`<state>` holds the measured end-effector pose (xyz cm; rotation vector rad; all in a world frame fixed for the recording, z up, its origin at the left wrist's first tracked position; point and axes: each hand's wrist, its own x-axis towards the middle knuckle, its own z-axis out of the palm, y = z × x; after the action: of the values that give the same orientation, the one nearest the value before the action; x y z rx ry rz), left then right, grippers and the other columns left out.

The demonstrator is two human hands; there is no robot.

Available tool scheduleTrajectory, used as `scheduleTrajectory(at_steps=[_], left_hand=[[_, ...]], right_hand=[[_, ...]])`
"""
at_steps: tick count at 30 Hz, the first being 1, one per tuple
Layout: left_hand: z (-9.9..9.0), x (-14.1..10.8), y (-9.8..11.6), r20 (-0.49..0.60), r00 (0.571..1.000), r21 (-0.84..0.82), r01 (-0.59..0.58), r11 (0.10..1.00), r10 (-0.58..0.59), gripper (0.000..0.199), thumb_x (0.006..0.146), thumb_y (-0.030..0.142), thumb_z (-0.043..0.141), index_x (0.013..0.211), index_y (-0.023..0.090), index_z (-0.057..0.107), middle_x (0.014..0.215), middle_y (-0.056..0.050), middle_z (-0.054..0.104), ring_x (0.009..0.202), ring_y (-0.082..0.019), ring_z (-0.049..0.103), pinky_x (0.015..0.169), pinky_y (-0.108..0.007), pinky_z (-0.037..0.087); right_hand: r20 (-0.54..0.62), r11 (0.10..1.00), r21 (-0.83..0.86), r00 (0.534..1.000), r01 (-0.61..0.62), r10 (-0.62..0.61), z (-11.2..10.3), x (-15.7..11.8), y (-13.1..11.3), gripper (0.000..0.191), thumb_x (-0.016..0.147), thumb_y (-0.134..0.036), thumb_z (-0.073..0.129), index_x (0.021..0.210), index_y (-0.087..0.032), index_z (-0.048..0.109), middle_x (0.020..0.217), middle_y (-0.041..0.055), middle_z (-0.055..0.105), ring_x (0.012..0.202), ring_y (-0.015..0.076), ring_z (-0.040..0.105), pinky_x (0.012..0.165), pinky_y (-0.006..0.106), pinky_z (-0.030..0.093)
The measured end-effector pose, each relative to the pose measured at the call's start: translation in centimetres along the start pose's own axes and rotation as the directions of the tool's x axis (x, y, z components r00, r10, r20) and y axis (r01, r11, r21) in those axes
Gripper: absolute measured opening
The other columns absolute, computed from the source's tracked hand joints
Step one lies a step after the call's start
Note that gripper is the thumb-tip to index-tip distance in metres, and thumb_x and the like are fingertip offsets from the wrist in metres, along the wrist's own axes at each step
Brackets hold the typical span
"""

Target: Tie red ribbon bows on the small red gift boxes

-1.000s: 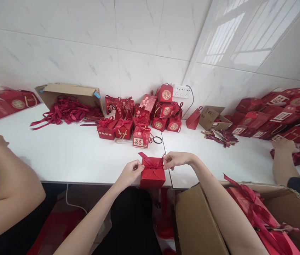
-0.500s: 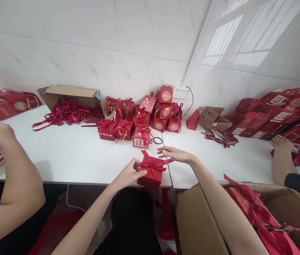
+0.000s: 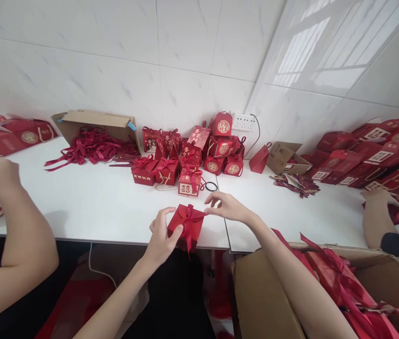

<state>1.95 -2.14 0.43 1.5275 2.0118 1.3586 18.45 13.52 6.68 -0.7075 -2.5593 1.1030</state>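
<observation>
A small red gift box (image 3: pixel 196 229) with a ribbon bow (image 3: pixel 188 217) on its lid sits at the front edge of the table. My left hand (image 3: pixel 163 234) grips it from the left, thumb laid over the lid and fingers along the far left side. One ribbon tail hangs down the near side. At the box's right corner, my right hand (image 3: pixel 228 207) has its fingers curled and pinches the other ribbon tail. Just behind stands a finished-looking favour box (image 3: pixel 189 189) with a pale printed panel, beside a black ring (image 3: pixel 211 186).
Red gift boxes (image 3: pixel 144 172) cluster by the wall. Ribbons spill from a cardboard box (image 3: pixel 95 117) at left. An open carton (image 3: pixel 266 287) with red boxes stands at my right. A co-worker's arm (image 3: pixel 26 221) is on the left; another co-worker's hands (image 3: pixel 379 197) work at right.
The red gift box has turned and shifted left, one ribbon tail now hanging toward me. My left hand moved left with it. My right hand went from spread fingers to a pinch on the ribbon.
</observation>
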Motion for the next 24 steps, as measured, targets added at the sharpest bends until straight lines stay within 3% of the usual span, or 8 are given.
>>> scheduleTrajectory(at_steps=[3,6,11,15,18,21,24], left_hand=[[0.4,-1.2,-1.0,-0.009,0.995,0.027,-0.101,0.995,0.101,0.040,0.077,0.031,0.051,0.113,0.021,0.037,0.122,-0.010,0.048,0.118,-0.026,0.044,0.098,-0.046,0.030],[0.4,-1.2,-1.8,0.038,0.988,0.077,-0.154,0.985,0.151,0.038,0.077,0.029,0.051,0.113,0.022,0.041,0.128,-0.010,0.045,0.123,-0.025,0.039,0.098,-0.045,0.030],[-0.5,0.5,-2.2,0.107,0.989,0.109,-0.113,0.988,0.102,0.025,0.081,0.028,0.044,0.104,0.024,0.053,0.131,-0.006,0.047,0.128,-0.025,0.034,0.101,-0.049,0.025],[-1.1,1.9,-2.0,0.155,0.986,0.033,-0.061,0.998,0.055,0.026,0.081,0.028,0.042,0.103,0.024,0.056,0.131,-0.005,0.047,0.126,-0.023,0.036,0.104,-0.048,0.026],[-1.4,2.5,-1.9,0.217,0.973,-0.048,-0.073,0.996,0.082,0.026,0.079,0.027,0.045,0.102,0.022,0.057,0.131,-0.007,0.046,0.125,-0.022,0.038,0.104,-0.043,0.029],[-1.5,2.7,-2.0,0.242,0.965,-0.088,-0.079,0.993,0.098,0.029,0.076,0.027,0.048,0.103,0.020,0.056,0.130,-0.008,0.046,0.124,-0.023,0.040,0.104,-0.043,0.030],[-1.4,2.6,-2.1,0.218,0.973,-0.103,-0.058,0.993,0.080,0.029,0.074,0.028,0.050,0.102,0.019,0.056,0.129,-0.009,0.048,0.122,-0.023,0.041,0.104,-0.043,0.031]], right_hand=[[0.126,0.948,-0.135,0.954,0.288,-0.272,1.4,-0.6,-2.5,0.034,0.065,-0.025,0.072,0.096,-0.019,0.060,0.109,0.0077,0.052,0.100,0.0196,0.052,0.087,0.034,0.043],[0.210,0.882,-0.217,0.902,0.419,-0.377,3.0,-1.0,-3.8,0.045,0.062,-0.018,0.073,0.105,-0.020,0.058,0.120,0.0086,0.048,0.110,0.0219,0.047,0.092,0.036,0.040],[0.245,0.809,-0.381,0.893,0.447,-0.377,4.2,-1.0,-3.6,0.011,0.078,-0.022,0.061,0.088,-0.017,0.063,0.099,0.0075,0.060,0.091,0.0183,0.056,0.083,0.033,0.043],[0.244,0.755,-0.502,0.907,0.421,-0.344,4.5,-0.9,-3.4,0.023,0.077,-0.028,0.064,0.094,-0.014,0.057,0.089,0.0081,0.060,0.080,0.0191,0.057,0.069,0.030,0.045],[0.242,0.653,-0.624,0.901,0.429,-0.361,5.4,-0.8,-3.5,0.036,0.072,-0.029,0.069,0.098,-0.011,0.054,0.091,0.0107,0.059,0.082,0.0227,0.056,0.069,0.034,0.045],[0.250,0.572,-0.693,0.890,0.439,-0.381,6.4,-0.6,-3.4,0.024,0.076,-0.025,0.064,0.093,-0.011,0.055,0.090,0.0112,0.057,0.084,0.0234,0.054,0.069,0.035,0.045],[0.234,0.567,-0.691,0.881,0.448,-0.411,6.9,-0.5,-3.2,0.012,0.081,-0.021,0.057,0.089,-0.012,0.055,0.094,0.0118,0.055,0.087,0.0219,0.053,0.069,0.033,0.044]])
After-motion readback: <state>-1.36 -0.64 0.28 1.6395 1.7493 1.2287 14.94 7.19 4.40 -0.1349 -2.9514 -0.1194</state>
